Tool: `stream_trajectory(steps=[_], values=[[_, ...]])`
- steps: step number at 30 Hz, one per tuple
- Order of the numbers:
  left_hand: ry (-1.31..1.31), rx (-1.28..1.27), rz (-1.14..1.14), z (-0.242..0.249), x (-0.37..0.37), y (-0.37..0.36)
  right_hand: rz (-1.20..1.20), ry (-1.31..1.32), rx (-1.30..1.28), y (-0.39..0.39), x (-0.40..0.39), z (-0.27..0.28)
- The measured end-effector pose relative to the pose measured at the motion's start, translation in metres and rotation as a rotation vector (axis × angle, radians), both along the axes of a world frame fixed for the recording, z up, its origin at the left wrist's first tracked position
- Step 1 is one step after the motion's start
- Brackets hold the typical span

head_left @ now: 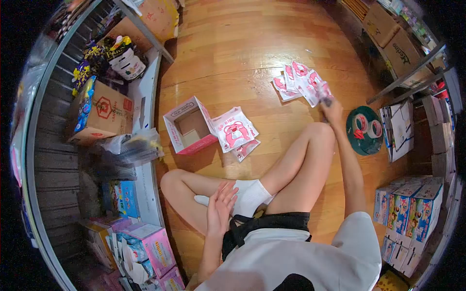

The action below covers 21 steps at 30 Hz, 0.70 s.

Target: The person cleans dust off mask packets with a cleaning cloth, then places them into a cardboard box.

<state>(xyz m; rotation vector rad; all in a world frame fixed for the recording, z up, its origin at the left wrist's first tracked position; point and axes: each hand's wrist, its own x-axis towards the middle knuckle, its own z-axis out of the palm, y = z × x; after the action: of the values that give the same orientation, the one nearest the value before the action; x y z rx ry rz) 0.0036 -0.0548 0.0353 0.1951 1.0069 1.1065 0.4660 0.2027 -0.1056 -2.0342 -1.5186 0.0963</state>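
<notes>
My right hand (331, 110) reaches out past my knee to the fanned group of white-and-pink packets (297, 80) on the floor. Its fingers are closed around a small, blurred, greyish-dark item at the nearest packet, too smeared to name. Above my lap, my left hand (222, 206) is empty, with its fingers stretched out. In front of my legs, a second pile of white packets with a pink bear print (236, 132) lies overlapped. Touching its left side is an open pink-and-white cardboard box (171, 127), with its brown inside showing.
A green round tray (357, 144) with tape rolls (374, 129) and a red item stands right of my knee. Metal shelves with a brown carton (104, 111), pouches (127, 63) and pink boxes (158, 247) line the left. Stacked boxes (412, 208) stand on the right.
</notes>
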Motion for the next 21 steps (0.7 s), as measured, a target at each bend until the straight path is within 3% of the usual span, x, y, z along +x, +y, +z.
stream_trajectory(steps=[3, 4, 7, 9, 11, 12, 15, 16, 18, 21], values=[[0.273, 0.124, -0.026, 0.007, 0.007, 0.003, 0.009, 0.332, 0.155, -0.002, -0.024, 0.067], [0.49, 0.26, -0.08, 0.004, 0.01, 0.006, 0.107, 0.473, 0.166, -0.008, -0.036, 0.086], [1.059, 0.659, -0.208, 0.002, 0.022, 0.02, 0.264, 0.923, -0.043, -0.055, -0.102, 0.151], [1.339, 0.914, -0.25, 0.017, 0.029, 0.04, 0.214, 0.916, -0.157, -0.088, -0.15, 0.163], [1.408, 0.998, -0.183, 0.017, 0.039, 0.053, 0.339, 0.994, -0.503, -0.123, -0.203, 0.217], [1.446, 1.038, -0.152, 0.016, 0.038, 0.056, 0.31, 1.169, -0.547, -0.137, -0.225, 0.208], [1.353, 1.099, -0.118, -0.002, 0.018, 0.057, 0.411, 1.46, -0.706, -0.16, -0.268, 0.212], [1.121, 0.893, -0.096, -0.011, 0.011, 0.05, 0.559, 1.5, -0.771, -0.16, -0.272, 0.21], [0.65, 0.491, -0.048, -0.014, 0.0, 0.027, 0.63, 1.444, -0.497, -0.161, -0.284, 0.207], [0.084, 0.282, 0.181, 0.006, -0.003, 0.02, 0.664, 1.216, -0.164, -0.158, -0.302, 0.201]])
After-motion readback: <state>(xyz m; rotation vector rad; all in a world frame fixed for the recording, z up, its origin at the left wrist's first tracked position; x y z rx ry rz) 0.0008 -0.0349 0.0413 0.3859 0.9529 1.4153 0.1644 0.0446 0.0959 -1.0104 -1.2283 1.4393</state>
